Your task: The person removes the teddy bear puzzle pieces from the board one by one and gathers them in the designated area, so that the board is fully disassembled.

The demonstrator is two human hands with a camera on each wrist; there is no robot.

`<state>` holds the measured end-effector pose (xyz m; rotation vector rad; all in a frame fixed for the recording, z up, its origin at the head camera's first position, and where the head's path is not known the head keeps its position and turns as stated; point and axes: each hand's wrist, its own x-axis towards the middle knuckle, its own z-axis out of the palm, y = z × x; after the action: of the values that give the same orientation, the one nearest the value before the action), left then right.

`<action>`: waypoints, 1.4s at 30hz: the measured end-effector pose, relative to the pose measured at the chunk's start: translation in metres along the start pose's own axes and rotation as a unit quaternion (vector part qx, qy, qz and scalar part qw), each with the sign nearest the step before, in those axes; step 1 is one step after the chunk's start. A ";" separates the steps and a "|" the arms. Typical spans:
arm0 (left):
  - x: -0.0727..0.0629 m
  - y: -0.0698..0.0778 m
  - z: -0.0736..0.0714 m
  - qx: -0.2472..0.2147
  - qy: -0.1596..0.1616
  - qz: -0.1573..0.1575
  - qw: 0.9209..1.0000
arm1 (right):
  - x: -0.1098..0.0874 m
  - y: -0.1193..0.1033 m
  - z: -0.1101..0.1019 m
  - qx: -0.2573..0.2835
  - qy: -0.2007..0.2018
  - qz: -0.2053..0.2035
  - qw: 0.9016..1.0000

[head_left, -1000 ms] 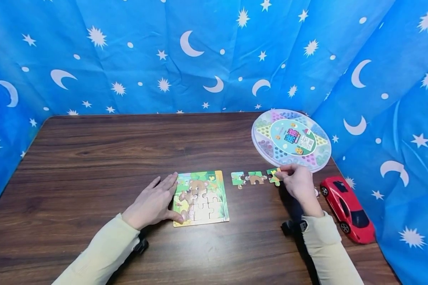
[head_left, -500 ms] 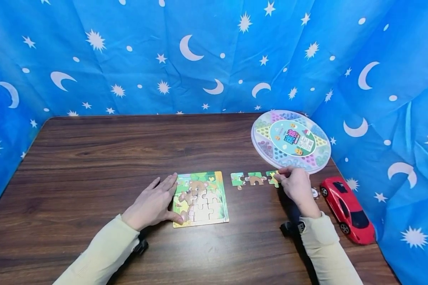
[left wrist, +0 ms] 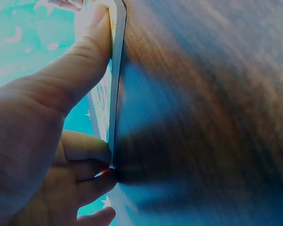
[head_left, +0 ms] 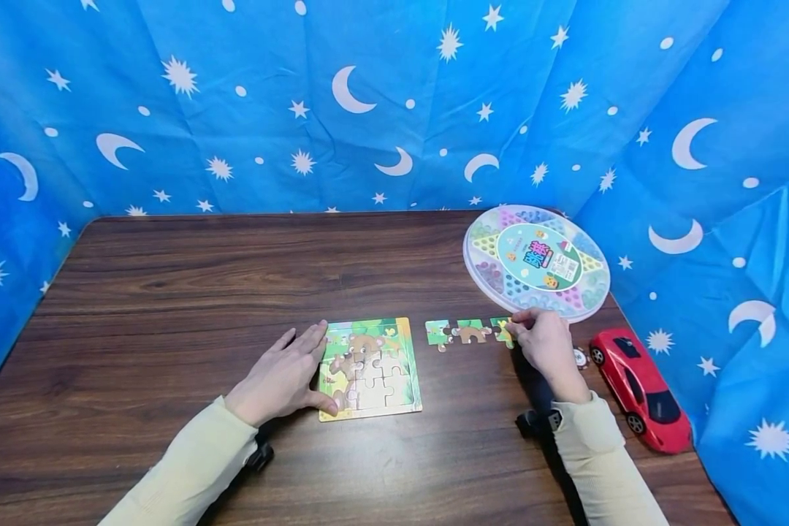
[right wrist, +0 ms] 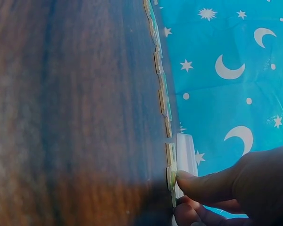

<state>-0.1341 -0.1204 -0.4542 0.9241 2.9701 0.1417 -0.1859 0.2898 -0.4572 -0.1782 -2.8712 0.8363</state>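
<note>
In the head view, my left hand (head_left: 279,380) rests along the left edge of a square jigsaw board (head_left: 416,387) with a bear picture, thumb on its lower left corner and fingers by the upper left. The picture is partly filled with interlocking pieces; glare whitens its lower right. To the right of the board lie a jigsaw piece (head_left: 437,332), a brown-and-green piece (head_left: 469,325) and a yellow-green piece (head_left: 500,330) in a row. My right hand (head_left: 548,347) pinches the yellow-green piece by its right side; in the right wrist view, the thumb (right wrist: 193,183) touches it.
Behind my right hand lies a round Chinese checkers set (head_left: 480,267). A red toy car (head_left: 641,387) stands at the table's right edge, with a small round white object (head_left: 580,357) beside it. Blue curtains (head_left: 237,124) with moons and stars enclose the wooden table (head_left: 191,285).
My right hand has shifted slightly left, and the yellow-green piece has straightened and moved closer to the middle piece. In the last half second it barely moves. My left hand keeps its place.
</note>
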 end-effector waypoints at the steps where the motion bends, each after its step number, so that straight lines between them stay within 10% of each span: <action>1: 0.000 0.000 0.000 0.000 0.001 0.000 1.000 | 0.000 0.000 0.000 0.000 0.000 -0.001 1.000; 14: -0.001 -0.001 -0.003 0.003 0.002 0.007 1.000 | -0.008 -0.011 -0.002 0.010 -0.001 -0.021 1.000; 22: -0.001 -0.001 -0.003 -0.003 -0.011 -0.003 1.000 | -0.014 -0.057 0.004 0.038 -0.034 -0.126 0.991; 37: -0.002 0.000 -0.003 -0.006 -0.024 -0.018 1.000 | -0.049 -0.159 0.079 0.041 -0.265 -0.316 0.910; 42: -0.001 0.002 -0.003 -0.008 -0.020 -0.018 1.000 | -0.056 -0.171 0.094 0.020 -0.270 -0.333 0.903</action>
<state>-0.1325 -0.1198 -0.4513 0.8601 2.9421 0.1443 -0.1593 0.0889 -0.4488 1.1442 -3.0114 0.8791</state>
